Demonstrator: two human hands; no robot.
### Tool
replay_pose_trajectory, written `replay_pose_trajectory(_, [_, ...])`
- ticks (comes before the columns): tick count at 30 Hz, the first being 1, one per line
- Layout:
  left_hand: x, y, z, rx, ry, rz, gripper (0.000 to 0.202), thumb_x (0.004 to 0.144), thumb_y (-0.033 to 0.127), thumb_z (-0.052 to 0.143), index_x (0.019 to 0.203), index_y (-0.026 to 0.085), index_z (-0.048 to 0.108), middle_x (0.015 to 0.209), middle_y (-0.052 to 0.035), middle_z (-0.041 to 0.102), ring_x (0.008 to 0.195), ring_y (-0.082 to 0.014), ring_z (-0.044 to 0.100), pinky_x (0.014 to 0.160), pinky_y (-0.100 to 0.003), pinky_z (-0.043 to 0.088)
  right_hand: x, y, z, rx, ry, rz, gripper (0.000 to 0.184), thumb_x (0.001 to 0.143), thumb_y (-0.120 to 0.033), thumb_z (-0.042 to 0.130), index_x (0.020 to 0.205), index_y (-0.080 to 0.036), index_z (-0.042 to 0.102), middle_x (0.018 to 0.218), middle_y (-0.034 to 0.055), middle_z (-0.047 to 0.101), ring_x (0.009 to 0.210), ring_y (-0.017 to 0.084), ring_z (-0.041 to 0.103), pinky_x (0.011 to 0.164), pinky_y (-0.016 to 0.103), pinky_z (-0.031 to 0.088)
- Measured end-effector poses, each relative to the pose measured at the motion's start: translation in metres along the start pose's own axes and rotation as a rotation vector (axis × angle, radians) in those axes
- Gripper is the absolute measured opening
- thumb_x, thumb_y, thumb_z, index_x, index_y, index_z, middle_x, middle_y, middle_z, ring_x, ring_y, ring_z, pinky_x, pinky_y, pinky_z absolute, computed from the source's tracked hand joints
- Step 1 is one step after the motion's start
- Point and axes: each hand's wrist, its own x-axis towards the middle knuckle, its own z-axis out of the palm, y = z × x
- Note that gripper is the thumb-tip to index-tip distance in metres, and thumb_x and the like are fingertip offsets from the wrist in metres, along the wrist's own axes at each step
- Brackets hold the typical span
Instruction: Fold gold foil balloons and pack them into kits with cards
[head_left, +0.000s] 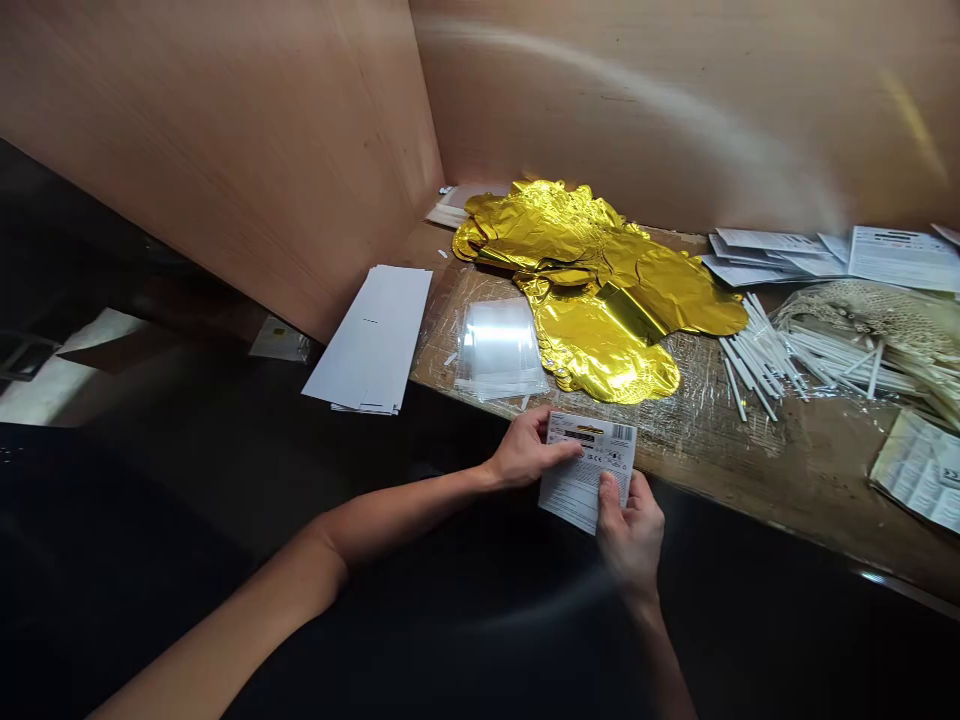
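Observation:
Both hands hold a small white printed card (581, 480) with barcodes, just in front of the table's near edge. My left hand (525, 450) grips its left side, thumb on top. My right hand (628, 525) pinches its lower right corner, fingers closed round it. Just beyond the card lies a pile of flat gold foil balloons (600, 290) on the wooden table (795, 470). A stack of clear plastic bags (499, 350) lies left of the balloons.
A stack of white card sheets (375, 340) leans off the table's left end. White sticks (757, 360) and a beige net bundle (877, 320) lie at right, with printed leaflets (900, 255) behind and another (919, 470) near the right edge. Plywood walls enclose the back.

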Motion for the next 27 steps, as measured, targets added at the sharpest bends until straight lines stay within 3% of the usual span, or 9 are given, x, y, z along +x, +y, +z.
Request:
replay_pose_trajectory(3, [0.007, 0.011, 0.002, -0.188, -0.079, -0.114, 0.061, 0.059, 0.040, 0.102, 0.105, 0.014, 0.072, 0.098, -0.0080, 0.079, 0.084, -0.0186, 0.074, 0.084, -0.034, 0.059, 0.006, 0.004, -0.008, 0.187, -0.130, 0.011, 0.041, 0.094, -0.059, 0.073, 0.107, -0.020, 0.069, 0.092, 0.0078, 0.078, 0.073, 0.024, 0.073, 0.064, 0.033, 0.060])
replay_pose_trajectory(5, [0.018, 0.021, 0.005, -0.315, -0.037, -0.144, 0.058, 0.060, 0.042, 0.102, 0.101, 0.014, 0.072, 0.095, -0.0075, 0.079, 0.080, -0.0177, 0.073, 0.082, -0.034, 0.060, 0.006, 0.009, -0.008, 0.347, -0.125, 0.015, 0.043, 0.090, -0.059, 0.079, 0.108, -0.021, 0.068, 0.084, 0.0041, 0.076, 0.061, 0.018, 0.067, 0.057, 0.029, 0.056])
replay_pose_trajectory(9, [0.029, 0.026, 0.018, -0.350, 0.040, -0.075, 0.052, 0.062, 0.040, 0.101, 0.098, 0.014, 0.074, 0.095, -0.0071, 0.080, 0.081, -0.0170, 0.073, 0.085, -0.034, 0.060, -0.009, 0.015, 0.006, 0.535, -0.051, 0.133, 0.043, 0.085, -0.058, 0.084, 0.086, -0.019, 0.064, 0.062, -0.0022, 0.065, 0.035, 0.006, 0.041, 0.035, 0.020, 0.031])
replay_pose_trajectory(12, [0.018, 0.009, 0.033, -0.299, -0.019, -0.116, 0.054, 0.064, 0.043, 0.100, 0.101, 0.012, 0.076, 0.102, -0.0106, 0.080, 0.088, -0.0203, 0.074, 0.089, -0.036, 0.060, -0.021, 0.012, 0.016, 0.590, 0.037, 0.227, 0.042, 0.087, -0.054, 0.083, 0.080, -0.019, 0.061, 0.063, -0.0015, 0.065, 0.037, 0.007, 0.047, 0.034, 0.019, 0.032])
replay_pose_trajectory(17, [-0.006, -0.032, 0.052, -0.147, -0.126, -0.166, 0.056, 0.070, 0.050, 0.094, 0.105, 0.011, 0.076, 0.106, -0.0127, 0.079, 0.094, -0.0224, 0.074, 0.093, -0.036, 0.058, -0.021, 0.018, 0.011, 0.711, 0.165, 0.260, 0.044, 0.083, -0.052, 0.088, 0.101, -0.021, 0.062, 0.063, -0.0058, 0.065, 0.037, 0.007, 0.047, 0.033, 0.017, 0.033])
replay_pose_trajectory(19, [-0.007, -0.037, 0.054, -0.029, -0.188, -0.182, 0.053, 0.076, 0.053, 0.089, 0.106, 0.011, 0.075, 0.104, -0.0122, 0.079, 0.093, -0.0232, 0.074, 0.091, -0.037, 0.058, -0.019, 0.026, 0.004, 0.725, 0.173, 0.280, 0.045, 0.082, -0.056, 0.088, 0.093, -0.019, 0.064, 0.056, -0.0054, 0.062, 0.036, 0.007, 0.046, 0.033, 0.017, 0.032])
replay_pose_trajectory(21, [-0.001, -0.029, 0.054, 0.215, -0.330, -0.178, 0.044, 0.085, 0.053, 0.080, 0.101, 0.013, 0.075, 0.096, -0.0108, 0.078, 0.090, -0.0249, 0.074, 0.088, -0.039, 0.059, -0.016, 0.033, -0.005, 0.709, 0.195, 0.303, 0.049, 0.082, -0.060, 0.085, 0.077, -0.018, 0.062, 0.047, -0.0039, 0.056, 0.034, 0.007, 0.044, 0.033, 0.018, 0.030])
replay_pose_trajectory(24, [0.016, -0.006, 0.054, 0.756, -0.408, 0.051, 0.034, 0.097, 0.049, 0.065, 0.089, 0.017, 0.072, 0.090, -0.0126, 0.074, 0.095, -0.0305, 0.073, 0.094, -0.046, 0.057, -0.009, 0.039, -0.014, 0.732, 0.295, 0.271, 0.053, 0.082, -0.061, 0.085, 0.069, -0.020, 0.054, 0.045, -0.0057, 0.051, 0.033, 0.006, 0.040, 0.032, 0.018, 0.026])
replay_pose_trajectory(27, [0.040, 0.010, 0.061, 1.031, -0.462, 0.446, 0.025, 0.098, 0.043, 0.063, 0.099, 0.020, 0.072, 0.121, -0.0182, 0.073, 0.126, -0.0352, 0.065, 0.116, -0.050, 0.046, 0.005, 0.042, -0.016, 0.778, 0.392, 0.237, 0.055, 0.080, -0.060, 0.087, 0.072, -0.023, 0.047, 0.046, -0.0108, 0.046, 0.031, 0.004, 0.033, 0.031, 0.017, 0.024])
